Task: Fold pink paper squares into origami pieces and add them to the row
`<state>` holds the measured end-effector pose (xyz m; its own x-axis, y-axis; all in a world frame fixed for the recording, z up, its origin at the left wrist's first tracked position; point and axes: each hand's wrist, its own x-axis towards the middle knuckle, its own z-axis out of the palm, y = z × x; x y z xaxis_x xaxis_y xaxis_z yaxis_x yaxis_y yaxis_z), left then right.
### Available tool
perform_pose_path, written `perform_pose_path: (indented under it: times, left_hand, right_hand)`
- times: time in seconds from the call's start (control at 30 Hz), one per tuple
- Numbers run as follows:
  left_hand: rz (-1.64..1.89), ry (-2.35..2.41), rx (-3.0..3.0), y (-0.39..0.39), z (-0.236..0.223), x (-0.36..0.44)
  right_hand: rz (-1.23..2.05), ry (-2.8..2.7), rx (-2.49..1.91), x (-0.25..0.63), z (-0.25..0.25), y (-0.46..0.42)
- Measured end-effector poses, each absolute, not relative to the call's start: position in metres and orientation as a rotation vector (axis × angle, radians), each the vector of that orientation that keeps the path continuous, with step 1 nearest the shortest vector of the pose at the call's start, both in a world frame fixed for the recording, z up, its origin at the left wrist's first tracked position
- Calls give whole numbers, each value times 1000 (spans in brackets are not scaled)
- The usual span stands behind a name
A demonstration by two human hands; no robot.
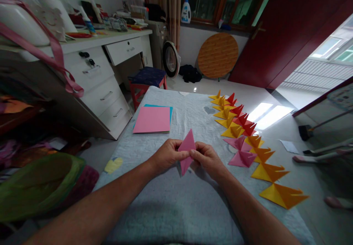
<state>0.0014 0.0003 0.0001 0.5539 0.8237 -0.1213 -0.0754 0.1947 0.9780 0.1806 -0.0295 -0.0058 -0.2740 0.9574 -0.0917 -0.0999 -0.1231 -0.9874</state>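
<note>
A pink folded paper (188, 142), diamond-shaped with a long point at each end, is held just above the cloth in front of me. My left hand (168, 154) pinches its left side, the thumb lying across the front. From the right, my right hand (207, 156) grips the same paper, its thumb pressed near the middle. Fingers behind the paper are partly hidden. Beyond my left hand lies a stack of square paper (153, 120), pink on top with blue showing at the edge.
Folded paper cranes stand in rows along the table's right side: yellow (228, 121), red (242, 119), pink (242, 158) and orange-yellow (284, 195). A pale cloth (165, 208) covers the table. A stool (147, 77) stands beyond its far left corner, a lined bin (41, 182) at left.
</note>
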Motion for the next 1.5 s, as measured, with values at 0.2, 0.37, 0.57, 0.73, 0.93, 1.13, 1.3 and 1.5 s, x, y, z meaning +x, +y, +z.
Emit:
perform_pose_path:
  times: [0.2, 0.37, 0.57, 0.73, 0.93, 1.13, 1.3, 1.5]
  left_hand:
    - [750, 735, 1102, -3, -5, 7]
    - [743, 759, 1237, -7, -8, 8]
    - [644, 737, 1320, -11, -6, 9]
    - [590, 732, 1343, -13, -2, 8]
    - [632, 757, 1280, -12, -4, 8]
    - [782, 802, 1219, -8, -3, 9]
    - [796, 805, 1168, -7, -3, 10]
    - [807, 788, 1123, -8, 1, 9]
  right_hand:
    - [1409, -1226, -1073, 181, -6, -29]
    - [1408, -1219, -1034, 178, -10, -26]
    - [1342, -1215, -1081, 186, -2, -24]
    - [1241, -1139, -1074, 196, 2, -19]
    - [1256, -1046, -1019, 196, -4, -19]
    - [1553, -1346, -1099, 190, 1, -25]
    - [1509, -1418, -1072, 187, 1, -25]
    - [1536, -1423, -1051, 191, -1, -24]
